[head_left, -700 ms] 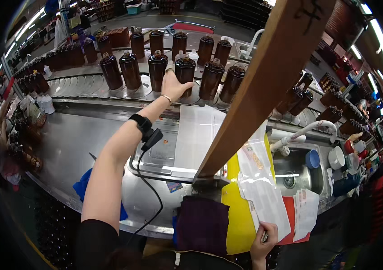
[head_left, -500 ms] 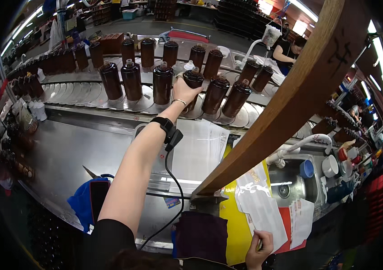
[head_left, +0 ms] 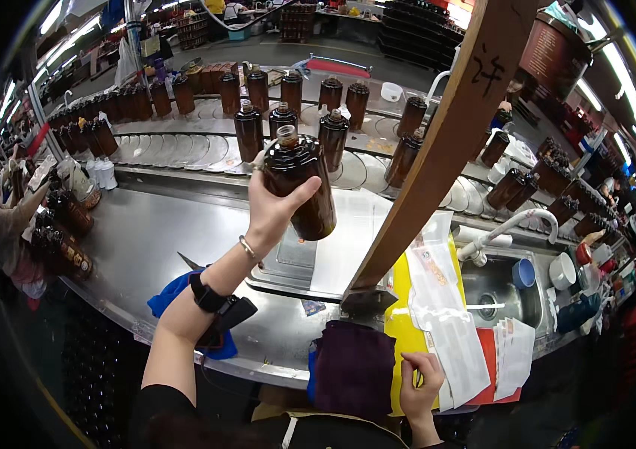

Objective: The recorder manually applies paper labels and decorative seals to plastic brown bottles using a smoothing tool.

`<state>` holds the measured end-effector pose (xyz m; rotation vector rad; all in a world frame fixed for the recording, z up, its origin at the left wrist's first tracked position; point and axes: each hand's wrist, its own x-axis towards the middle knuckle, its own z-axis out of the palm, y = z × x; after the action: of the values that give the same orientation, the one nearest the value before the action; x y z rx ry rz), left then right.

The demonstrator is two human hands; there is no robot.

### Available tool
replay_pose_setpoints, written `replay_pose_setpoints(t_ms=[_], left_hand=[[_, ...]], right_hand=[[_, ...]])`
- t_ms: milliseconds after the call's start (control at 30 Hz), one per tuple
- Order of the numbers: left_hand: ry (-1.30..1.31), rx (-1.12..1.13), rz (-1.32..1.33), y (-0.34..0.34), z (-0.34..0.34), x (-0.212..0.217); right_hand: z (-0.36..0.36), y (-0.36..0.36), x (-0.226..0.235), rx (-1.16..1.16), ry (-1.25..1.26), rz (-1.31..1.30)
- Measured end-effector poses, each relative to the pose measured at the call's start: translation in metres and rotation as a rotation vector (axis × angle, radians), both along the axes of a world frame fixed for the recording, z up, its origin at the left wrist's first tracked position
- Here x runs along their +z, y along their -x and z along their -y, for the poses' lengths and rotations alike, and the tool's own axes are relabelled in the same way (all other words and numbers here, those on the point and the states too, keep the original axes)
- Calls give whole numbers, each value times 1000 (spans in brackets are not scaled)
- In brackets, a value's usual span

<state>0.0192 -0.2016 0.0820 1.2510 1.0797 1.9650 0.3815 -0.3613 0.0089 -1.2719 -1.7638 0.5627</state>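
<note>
The left arm reached forward with its elbow bent, the left hand wrapped round a brown bottle, thumb across its front, lifted above the steel counter with the neck uppermost. The right hand hung low near the yellow sheet, fingers curled; whether it gripped anything could not be told. Behind ran a conveyor bearing more bottles; a sink lay right of a slanting wooden post.
</note>
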Motion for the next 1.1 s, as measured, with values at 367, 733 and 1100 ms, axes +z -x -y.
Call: replay_pose_setpoints(t_ms=[367, 733, 1100], left_hand=[[612, -370, 386, -132, 180, -64], [649, -445, 238, -181, 174, -75], [531, -277, -262, -165, 166, -97]], right_hand=[[28, 32, 34, 531, 23, 15], [24, -8, 8, 457, 286, -142], [-1, -11, -12, 537, 188, 13]])
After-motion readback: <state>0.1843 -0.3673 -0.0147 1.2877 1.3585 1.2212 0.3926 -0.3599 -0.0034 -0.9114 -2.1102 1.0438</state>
